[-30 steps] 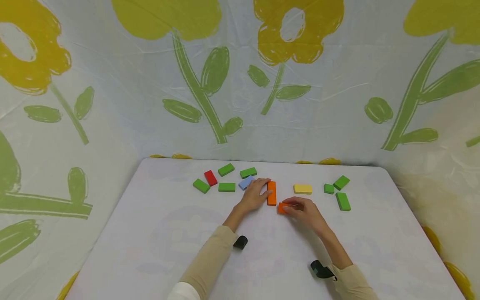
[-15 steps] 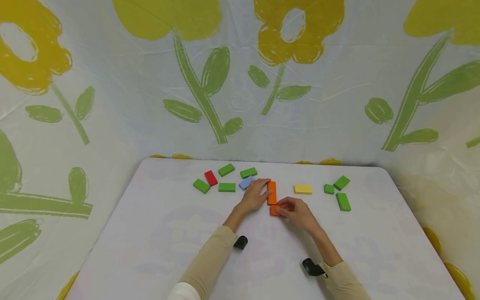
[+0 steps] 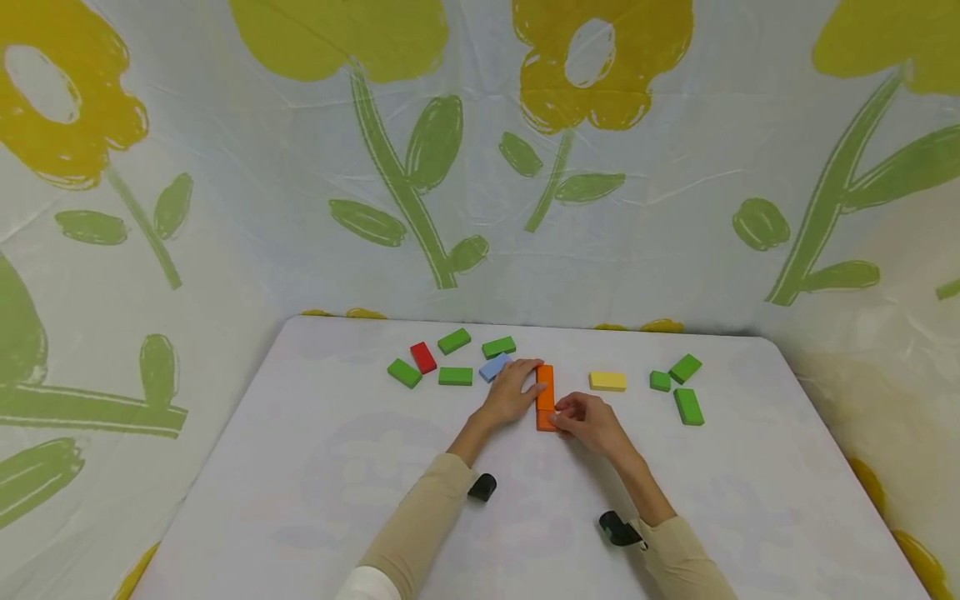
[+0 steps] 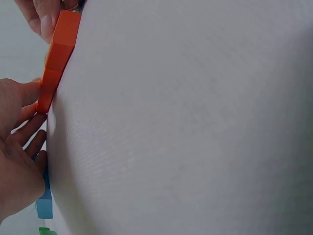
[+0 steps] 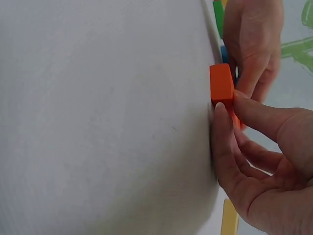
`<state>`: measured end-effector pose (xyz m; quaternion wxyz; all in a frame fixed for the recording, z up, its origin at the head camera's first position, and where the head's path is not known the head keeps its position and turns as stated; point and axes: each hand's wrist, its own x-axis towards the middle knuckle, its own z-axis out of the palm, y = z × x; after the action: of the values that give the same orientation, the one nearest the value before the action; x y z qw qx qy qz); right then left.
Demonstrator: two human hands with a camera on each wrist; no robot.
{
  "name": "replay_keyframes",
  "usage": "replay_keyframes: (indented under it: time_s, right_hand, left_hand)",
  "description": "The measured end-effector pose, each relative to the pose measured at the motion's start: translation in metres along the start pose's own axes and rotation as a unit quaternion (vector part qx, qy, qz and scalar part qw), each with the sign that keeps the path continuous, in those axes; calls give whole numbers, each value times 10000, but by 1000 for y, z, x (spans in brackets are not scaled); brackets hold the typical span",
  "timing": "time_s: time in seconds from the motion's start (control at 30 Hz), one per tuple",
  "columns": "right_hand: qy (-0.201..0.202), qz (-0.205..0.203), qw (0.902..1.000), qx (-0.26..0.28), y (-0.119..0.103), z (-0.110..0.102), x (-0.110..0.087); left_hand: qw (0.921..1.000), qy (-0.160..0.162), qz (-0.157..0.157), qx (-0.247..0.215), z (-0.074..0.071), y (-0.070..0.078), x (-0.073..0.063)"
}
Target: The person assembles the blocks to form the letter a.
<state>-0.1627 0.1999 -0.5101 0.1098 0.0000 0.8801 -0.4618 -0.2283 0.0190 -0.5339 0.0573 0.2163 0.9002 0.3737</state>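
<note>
Two orange blocks lie end to end in line at the middle of the table: a long orange block (image 3: 545,387) behind and a second orange block (image 3: 545,422) in front. My left hand (image 3: 510,393) holds the long one from its left side, thumb on it and fingertips at its far end. At the near end, my right hand (image 3: 591,423) pinches the front block between thumb and fingers; the right wrist view shows the thumb on top of this front block (image 5: 222,83). A blue block (image 3: 495,367) lies just behind my left hand, partly covered by it.
Left of the hands lie a red block (image 3: 423,357) and several green blocks (image 3: 455,377). A yellow block (image 3: 607,382) is right of the orange pair, with a small green cube (image 3: 660,381) and longer green blocks (image 3: 688,407) further right. A flower-printed cloth (image 3: 637,250) stands behind the table.
My right hand has slid the front orange block leftward and up against the near end of the long one, closing the gap. The left hand has stayed in place.
</note>
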Motion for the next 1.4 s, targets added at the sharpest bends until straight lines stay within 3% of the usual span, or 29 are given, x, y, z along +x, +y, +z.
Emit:
replay_keyframes:
  time_s: [0.27, 0.47, 0.57, 0.7, 0.87, 1.03, 1.17, 1.3, 1.4]
  right_hand:
    - [112, -212, 9994, -250, 5, 2, 1]
    - [119, -1194, 9904, -693, 5, 1, 3]
    - [-102, -1773, 9797, -931, 5, -1, 5]
    - [-317, -2181, 9678, -1216, 7, -3, 7]
    - [-602, -2290, 9603, -1474, 8, -7, 9]
    - [-808, -2294, 9585, -1486, 11, -10, 13]
    - [-845, -2264, 9579, -1552, 12, -9, 14]
    - [-872, -2120, 9603, -1589, 12, -10, 15]
    - [-853, -2077, 9614, -1592, 12, -12, 14]
  left_hand:
    - [10000, 0, -14, 41, 3, -2, 1]
    - [9999, -36, -34, 128, 2, -1, 3]
    - [9999, -27, 18, 166, 1, -1, 2]
    - [9998, -34, 60, 162, 1, -1, 1]
    - [9997, -68, 23, 226, 1, 0, 1]
    - [9991, -92, -17, 418, 0, 2, 0]
    - [9994, -137, -66, 301, -2, 3, -4]
    - [9995, 269, 27, 140, -10, -1, -6]
    - [9955, 810, 207, 449, -16, -5, -7]
